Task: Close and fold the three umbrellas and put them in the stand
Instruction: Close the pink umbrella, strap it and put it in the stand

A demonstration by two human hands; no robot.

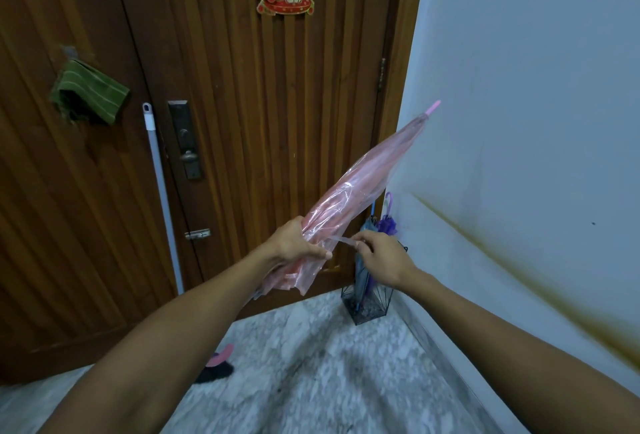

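A closed, see-through pink umbrella (363, 188) slants up to the right, its pink tip near the white wall. My left hand (294, 243) is wrapped around its lower canopy. My right hand (379, 255) pinches the umbrella's thin clear strap (341, 239) just to the right of the canopy. A black wire stand (367, 309) sits on the floor in the corner below my hands. It holds a folded purple umbrella (387, 224) and a grey-blue umbrella (362, 278), both partly hidden by my right hand.
A wooden door (242, 104) fills the background, with a lock plate, a green cloth on a hook and a mop handle (162, 198) leaning on it. The white wall (536, 122) is at the right. A dark brush with a pink handle (216, 368) lies on the marble floor.
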